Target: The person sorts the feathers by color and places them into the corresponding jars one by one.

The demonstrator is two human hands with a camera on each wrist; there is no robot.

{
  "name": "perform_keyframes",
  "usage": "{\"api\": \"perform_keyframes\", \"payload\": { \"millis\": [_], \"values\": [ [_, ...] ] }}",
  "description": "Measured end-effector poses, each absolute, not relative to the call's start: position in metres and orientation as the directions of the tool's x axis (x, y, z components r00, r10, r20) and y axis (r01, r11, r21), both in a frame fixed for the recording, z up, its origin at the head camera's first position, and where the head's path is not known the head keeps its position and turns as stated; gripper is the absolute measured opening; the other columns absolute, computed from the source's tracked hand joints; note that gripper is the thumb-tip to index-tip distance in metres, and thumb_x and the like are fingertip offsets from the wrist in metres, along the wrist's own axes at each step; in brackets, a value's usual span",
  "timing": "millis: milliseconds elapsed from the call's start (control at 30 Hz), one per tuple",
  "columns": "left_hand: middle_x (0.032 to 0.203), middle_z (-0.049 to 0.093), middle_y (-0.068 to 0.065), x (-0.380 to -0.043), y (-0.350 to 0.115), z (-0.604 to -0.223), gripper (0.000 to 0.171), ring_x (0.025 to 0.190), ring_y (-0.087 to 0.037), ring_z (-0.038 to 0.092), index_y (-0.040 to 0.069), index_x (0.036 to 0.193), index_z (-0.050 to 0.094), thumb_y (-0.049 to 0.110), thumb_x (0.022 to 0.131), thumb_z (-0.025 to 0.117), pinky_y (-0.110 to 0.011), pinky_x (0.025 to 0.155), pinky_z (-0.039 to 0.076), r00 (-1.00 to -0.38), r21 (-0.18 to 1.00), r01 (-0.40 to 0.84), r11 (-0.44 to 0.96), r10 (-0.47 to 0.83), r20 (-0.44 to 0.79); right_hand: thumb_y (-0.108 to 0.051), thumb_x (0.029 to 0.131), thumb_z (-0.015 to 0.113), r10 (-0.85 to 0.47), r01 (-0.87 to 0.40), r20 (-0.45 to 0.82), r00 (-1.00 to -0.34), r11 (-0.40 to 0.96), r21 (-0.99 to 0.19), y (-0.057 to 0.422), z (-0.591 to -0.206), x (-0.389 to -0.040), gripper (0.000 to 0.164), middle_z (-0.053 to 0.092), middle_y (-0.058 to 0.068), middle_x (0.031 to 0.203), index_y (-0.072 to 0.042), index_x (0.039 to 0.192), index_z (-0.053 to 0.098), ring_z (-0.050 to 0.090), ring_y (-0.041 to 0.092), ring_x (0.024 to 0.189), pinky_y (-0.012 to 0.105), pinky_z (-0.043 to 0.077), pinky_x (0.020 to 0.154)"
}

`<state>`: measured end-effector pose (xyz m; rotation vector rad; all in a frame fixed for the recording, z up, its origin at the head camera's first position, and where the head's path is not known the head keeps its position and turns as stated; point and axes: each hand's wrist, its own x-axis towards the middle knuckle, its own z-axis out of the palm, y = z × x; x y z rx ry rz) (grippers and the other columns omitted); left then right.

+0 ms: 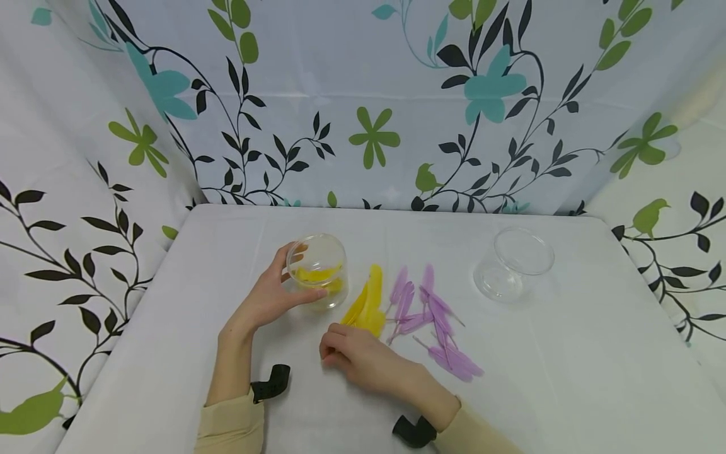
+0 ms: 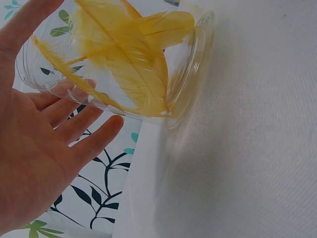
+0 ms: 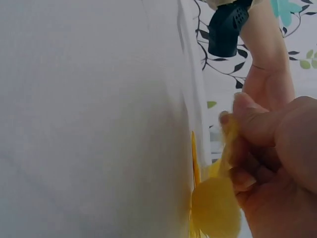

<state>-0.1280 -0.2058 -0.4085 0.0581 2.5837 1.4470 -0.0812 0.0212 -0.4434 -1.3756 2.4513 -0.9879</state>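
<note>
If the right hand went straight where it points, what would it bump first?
Probably the left hand, near its wrist. The right hand points that way; the clear cup seems just off the line, though depth is hard to judge.

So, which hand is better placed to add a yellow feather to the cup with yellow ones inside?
Probably the right hand: it pinches a yellow feather near the cup, while the left hand is occupied holding that cup.
</note>
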Motion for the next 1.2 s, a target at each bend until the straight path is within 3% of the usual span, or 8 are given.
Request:
{"api": "perform_keyframes", "payload": {
  "millis": [300,533,733,933,1067,1200],
  "values": [
    [0.158,0.036,-0.006,-0.127,-0.205,-0.406,0.109,0.143,-0.042,0.035,0.030,0.157,0.018,0.056,0.074,0.083,-0.067,0.104,0.041,-0.982,0.846,-0.061,0.530,0.121,-0.147,-0.016,0.096,0.066,-0.757,-0.696,0.285,-0.588,0.293,-0.656,0.031,-0.427,-0.090,0.008,0.063,-0.006,0.092,-0.012,0.101,0.071,0.056,0.003,0.082,0.010,0.049,0.078],
    [0.157,0.037,-0.007,-0.128,-0.205,-0.407,0.108,0.143,-0.040,0.035,0.030,0.157,0.019,0.055,0.074,0.084,-0.067,0.107,0.039,-0.982,0.846,-0.056,0.530,0.123,-0.142,-0.015,0.095,0.069,-0.637,-0.586,0.319,-0.701,0.261,-0.767,0.048,-0.409,-0.099,0.006,0.067,-0.008,0.090,-0.014,0.099,0.071,0.055,0.004,0.077,0.019,0.053,0.070],
    [0.158,0.036,-0.008,-0.128,-0.205,-0.408,0.110,0.143,-0.042,0.035,0.030,0.157,0.018,0.057,0.073,0.083,-0.068,0.105,0.040,-0.981,0.837,-0.067,0.543,0.116,-0.154,-0.018,0.094,0.070,-0.513,-0.497,0.334,-0.791,0.220,-0.839,0.062,-0.401,-0.105,0.008,0.070,-0.007,0.093,-0.016,0.101,0.074,0.065,0.007,0.084,0.027,0.059,0.080],
    [0.158,0.035,-0.007,-0.128,-0.205,-0.409,0.111,0.143,-0.042,0.035,0.030,0.158,0.017,0.057,0.073,0.083,-0.067,0.106,0.040,-0.981,0.836,-0.067,0.545,0.116,-0.155,-0.019,0.093,0.072,-0.420,-0.381,0.282,-0.863,0.173,-0.908,0.071,-0.394,-0.107,0.010,0.072,-0.004,0.097,-0.016,0.102,0.075,0.069,0.014,0.091,0.032,0.059,0.089],
    [0.158,0.035,-0.007,-0.128,-0.205,-0.409,0.111,0.142,-0.041,0.036,0.029,0.158,0.017,0.057,0.074,0.083,-0.066,0.107,0.039,-0.981,0.838,-0.063,0.543,0.119,-0.151,-0.019,0.091,0.074,-0.335,-0.259,0.209,-0.919,0.112,-0.959,0.073,-0.392,-0.110,0.013,0.074,0.003,0.097,-0.013,0.102,0.075,0.070,0.024,0.090,0.031,0.060,0.087],
    [0.158,0.035,-0.008,-0.128,-0.205,-0.408,0.111,0.142,-0.041,0.036,0.028,0.158,0.017,0.057,0.074,0.083,-0.066,0.107,0.040,-0.981,0.835,-0.064,0.546,0.118,-0.152,-0.023,0.089,0.076,-0.226,-0.194,0.173,-0.959,0.074,-0.978,0.075,-0.392,-0.111,0.016,0.075,0.006,0.095,-0.012,0.102,0.076,0.072,0.025,0.086,0.031,0.061,0.083]
  ]
}}
